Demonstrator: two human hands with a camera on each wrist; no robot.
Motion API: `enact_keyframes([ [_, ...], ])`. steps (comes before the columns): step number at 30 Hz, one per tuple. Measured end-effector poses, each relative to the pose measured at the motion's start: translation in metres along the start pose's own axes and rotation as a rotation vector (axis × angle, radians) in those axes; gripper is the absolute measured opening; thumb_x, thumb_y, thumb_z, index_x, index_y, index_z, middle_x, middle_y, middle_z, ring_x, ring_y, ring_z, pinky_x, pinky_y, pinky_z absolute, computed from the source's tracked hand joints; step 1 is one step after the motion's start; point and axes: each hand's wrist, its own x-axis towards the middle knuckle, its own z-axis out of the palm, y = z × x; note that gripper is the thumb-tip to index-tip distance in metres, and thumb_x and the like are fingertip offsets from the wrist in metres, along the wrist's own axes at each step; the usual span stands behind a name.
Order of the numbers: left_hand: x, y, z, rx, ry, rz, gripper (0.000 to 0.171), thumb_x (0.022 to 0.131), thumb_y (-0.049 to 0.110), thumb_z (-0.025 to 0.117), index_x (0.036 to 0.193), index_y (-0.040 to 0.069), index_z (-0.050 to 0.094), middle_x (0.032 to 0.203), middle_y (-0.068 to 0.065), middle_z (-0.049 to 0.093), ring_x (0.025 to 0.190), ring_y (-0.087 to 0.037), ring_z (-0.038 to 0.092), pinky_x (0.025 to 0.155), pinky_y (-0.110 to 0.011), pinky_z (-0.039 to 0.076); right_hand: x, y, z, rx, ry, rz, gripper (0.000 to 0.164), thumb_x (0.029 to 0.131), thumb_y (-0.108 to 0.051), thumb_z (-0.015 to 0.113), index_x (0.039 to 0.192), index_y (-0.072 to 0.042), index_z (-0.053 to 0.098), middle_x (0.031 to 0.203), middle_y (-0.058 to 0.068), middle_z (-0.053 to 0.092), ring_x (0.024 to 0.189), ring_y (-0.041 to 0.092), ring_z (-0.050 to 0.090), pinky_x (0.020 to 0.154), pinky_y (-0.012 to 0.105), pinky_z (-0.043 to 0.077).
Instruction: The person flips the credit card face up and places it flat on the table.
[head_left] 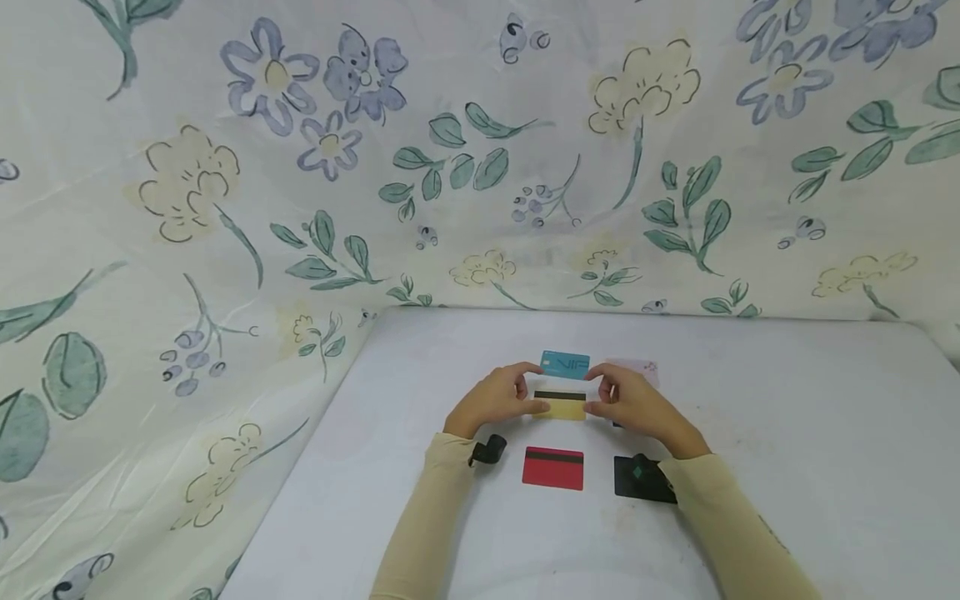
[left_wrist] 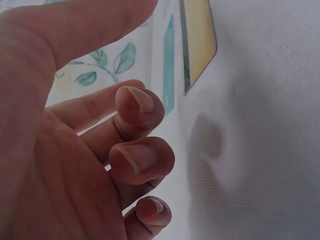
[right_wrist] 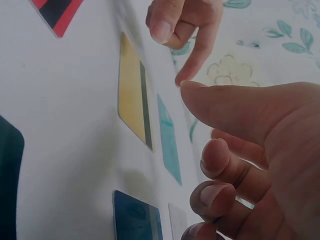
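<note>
A gold card with a dark stripe lies flat on the white table, and a light-blue card lies just beyond it. My left hand hovers at their left side, thumb and index finger spread and the other fingers loosely bent. Opposite it, my right hand is held the same way at their right side. Both wrist views show space between the fingers and the cards; neither hand holds anything. A dark-blue card is mostly hidden under the right hand in the head view.
Nearer me lie a red card with a dark stripe and a black card, partly covered by the right wrist. A pale pink card lies behind the right hand. Floral cloth hangs behind the table.
</note>
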Motion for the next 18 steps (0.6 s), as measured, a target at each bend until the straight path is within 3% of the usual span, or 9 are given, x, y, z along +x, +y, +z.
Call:
enact_keyframes([
  [18, 0.001, -0.004, 0.006, -0.014, -0.042, -0.061, 0.063, 0.086, 0.031, 0.084, 0.141, 0.012, 0.059, 0.08, 0.001, 0.055, 0.07, -0.011, 0.05, 0.062, -0.025, 0.039, 0.008, 0.003, 0.013, -0.053, -0.05, 0.074, 0.048, 0.089, -0.018, 0.082, 0.13, -0.004, 0.062, 0.081, 0.004, 0.054, 0.075, 0.016, 0.05, 0.065, 0.027, 0.041],
])
